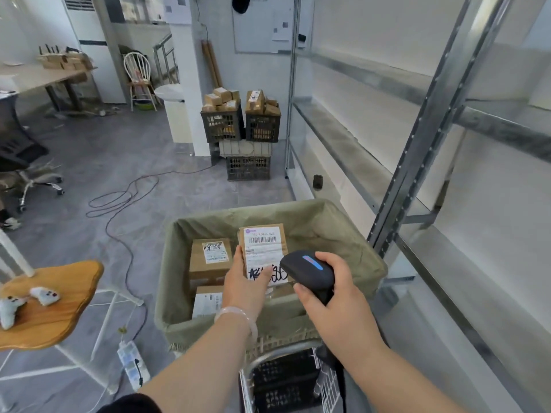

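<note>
Parcel [262, 248], label up, sits pinched in the left grip [244, 283] over the cart [343, 234]; right grip [335, 298] curls round a black scanner [310, 271].

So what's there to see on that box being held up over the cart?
The box is small, brown cardboard, closed. A white label covers most of its face, with a barcode near the top, fine print below and black handwriting at the bottom. It is held upright, label toward the camera, above the cloth-lined cart. The left hand grips its lower left edge; the scanner in the right hand overlaps its lower right corner, contact unclear.
</note>
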Tool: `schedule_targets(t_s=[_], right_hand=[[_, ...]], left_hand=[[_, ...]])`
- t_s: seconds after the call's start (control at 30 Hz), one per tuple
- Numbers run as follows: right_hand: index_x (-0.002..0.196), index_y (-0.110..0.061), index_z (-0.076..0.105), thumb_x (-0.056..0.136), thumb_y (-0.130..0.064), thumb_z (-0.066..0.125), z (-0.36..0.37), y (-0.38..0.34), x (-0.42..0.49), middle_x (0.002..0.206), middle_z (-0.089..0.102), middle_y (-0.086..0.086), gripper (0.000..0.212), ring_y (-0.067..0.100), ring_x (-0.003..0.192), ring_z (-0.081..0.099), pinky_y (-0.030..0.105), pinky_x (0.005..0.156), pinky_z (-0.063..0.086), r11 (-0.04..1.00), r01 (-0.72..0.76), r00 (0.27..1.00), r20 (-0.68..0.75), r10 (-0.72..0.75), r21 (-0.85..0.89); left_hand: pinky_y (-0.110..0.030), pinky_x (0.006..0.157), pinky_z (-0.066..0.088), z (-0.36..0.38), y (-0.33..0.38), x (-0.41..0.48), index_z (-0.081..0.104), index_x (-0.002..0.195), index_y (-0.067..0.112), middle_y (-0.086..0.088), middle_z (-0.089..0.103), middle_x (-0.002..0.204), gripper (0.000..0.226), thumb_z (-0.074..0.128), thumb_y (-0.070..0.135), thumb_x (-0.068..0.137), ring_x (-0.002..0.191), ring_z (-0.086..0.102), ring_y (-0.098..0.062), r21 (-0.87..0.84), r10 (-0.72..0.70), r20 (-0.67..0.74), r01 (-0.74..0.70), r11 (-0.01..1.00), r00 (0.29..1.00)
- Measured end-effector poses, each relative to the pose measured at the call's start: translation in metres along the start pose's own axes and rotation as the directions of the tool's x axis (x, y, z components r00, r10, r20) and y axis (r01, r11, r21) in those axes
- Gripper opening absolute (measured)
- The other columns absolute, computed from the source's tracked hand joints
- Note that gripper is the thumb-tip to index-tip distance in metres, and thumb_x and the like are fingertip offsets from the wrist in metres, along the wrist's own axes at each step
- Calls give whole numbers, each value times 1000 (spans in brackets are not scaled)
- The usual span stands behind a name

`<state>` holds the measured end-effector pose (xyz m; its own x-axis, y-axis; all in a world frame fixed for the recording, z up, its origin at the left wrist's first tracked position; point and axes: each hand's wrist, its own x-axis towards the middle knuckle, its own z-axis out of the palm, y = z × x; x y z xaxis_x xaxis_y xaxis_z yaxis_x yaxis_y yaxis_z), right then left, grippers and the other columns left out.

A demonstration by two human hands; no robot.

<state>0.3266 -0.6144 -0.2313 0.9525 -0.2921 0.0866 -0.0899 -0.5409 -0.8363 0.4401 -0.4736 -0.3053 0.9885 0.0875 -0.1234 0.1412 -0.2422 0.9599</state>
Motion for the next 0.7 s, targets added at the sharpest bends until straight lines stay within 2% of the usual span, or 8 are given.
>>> schedule_targets(t_s=[0.1, 0.2, 0.27, 0.33, 0.43, 0.5, 0.6, 0.7], right_hand=[[125, -50, 37, 85, -46, 68, 23, 0, 26, 106, 62, -24, 51, -1, 90, 61, 30, 78, 53, 1000, -30, 1000, -3, 30, -7], [125, -49, 38, 85, -43, 70, 37, 2, 49, 110, 62, -24, 52, 1, 95, 61, 31, 81, 53, 999, -45, 998, -46, 45, -4], [126, -48, 38, 85, -42, 70, 41, 4, 61, 112, 62, -23, 53, 5, 99, 61, 33, 84, 53, 998, -66, 995, -71, 65, -2], [127, -47, 38, 85, -42, 70, 42, 8, 67, 113, 62, -21, 53, 8, 100, 62, 36, 84, 53, 996, -92, 992, -88, 91, -6], [127, -48, 38, 85, -42, 69, 35, 15, 66, 111, 63, -20, 52, 5, 95, 62, 33, 82, 53, 991, -135, 982, -136, 133, -10], [125, -50, 40, 85, -42, 70, 26, 22, 62, 109, 63, -22, 51, 4, 96, 62, 33, 84, 53, 987, -162, 967, -196, 161, 10], [123, -53, 41, 84, -41, 72, 4, 32, 49, 112, 63, -22, 52, 3, 99, 62, 33, 85, 54, 977, -201, 932, -292, 213, 68], [122, -54, 41, 83, -41, 73, -27, 39, 27, 111, 62, -24, 52, 1, 96, 62, 26, 83, 53, 970, -230, 878, -413, 243, 82]], left_hand=[[-43, 113, 40, -14, 1, 44, 24, 157, 38, 12, 56, 142, 83, 72, 37, 89, 132, 52, -18, 74, -42, 34, 39, 996, 999], [-45, 119, 32, -22, 2, 81, 13, 160, 34, 3, 38, 159, 92, 71, 43, 89, 145, 36, -22, 178, -53, 103, 34, 983, 993], [-34, 116, 34, -21, 0, 94, 15, 160, 30, 0, 33, 161, 87, 67, 43, 92, 142, 40, -22, 272, -58, 151, 15, 962, 987], [-16, 102, 42, -14, -1, 96, 20, 159, 28, 0, 41, 154, 81, 66, 40, 94, 125, 54, -17, 315, -62, 199, -4, 949, 978], [-33, 112, 38, 5, 0, 90, 30, 156, 31, -2, 48, 151, 76, 68, 40, 91, 134, 49, -23, 327, -16, 269, -75, 942, 963], [-38, 113, 38, 23, 7, 85, 31, 155, 35, -1, 50, 149, 75, 68, 43, 90, 135, 48, -23, 337, 37, 347, -162, 927, 937], [-40, 118, 34, 54, 28, 66, 29, 155, 36, 5, 41, 156, 75, 67, 42, 91, 144, 38, -18, 305, 156, 482, -332, 893, 862], [-38, 119, 31, 93, 51, 39, 30, 156, 34, 7, 38, 158, 75, 68, 41, 92, 146, 33, -15, 258, 261, 601, -493, 831, 755]])
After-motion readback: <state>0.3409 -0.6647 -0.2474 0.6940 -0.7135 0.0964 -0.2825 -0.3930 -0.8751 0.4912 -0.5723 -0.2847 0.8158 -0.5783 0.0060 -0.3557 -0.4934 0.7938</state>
